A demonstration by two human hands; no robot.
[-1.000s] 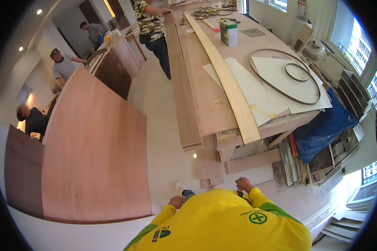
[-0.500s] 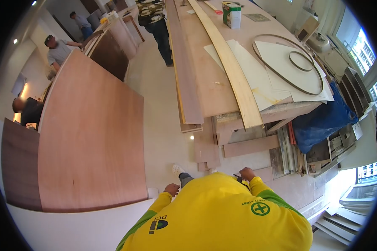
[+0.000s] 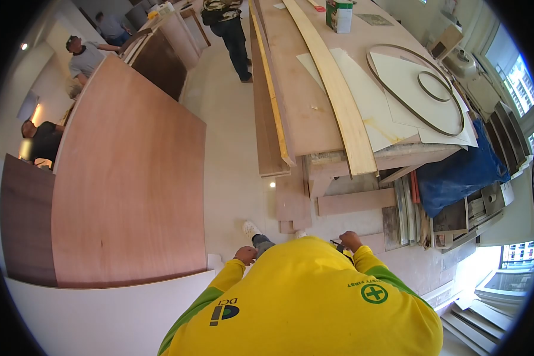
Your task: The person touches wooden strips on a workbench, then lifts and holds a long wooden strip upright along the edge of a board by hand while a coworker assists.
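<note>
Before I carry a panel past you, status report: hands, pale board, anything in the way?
Left hand, right hand low; grips unclear. Pale board overhanging table end. Co-worker standing in aisle beside table.

The shirt [image 3: 305,296] is soft, matt yellow cloth, the large panel [image 3: 133,184] smooth reddish-brown wood with a faint sheen, and the pale strip [image 3: 332,77] crossing the near edge of the matt, stained wooden table [image 3: 305,115] smooth, light-grained wood.
</note>
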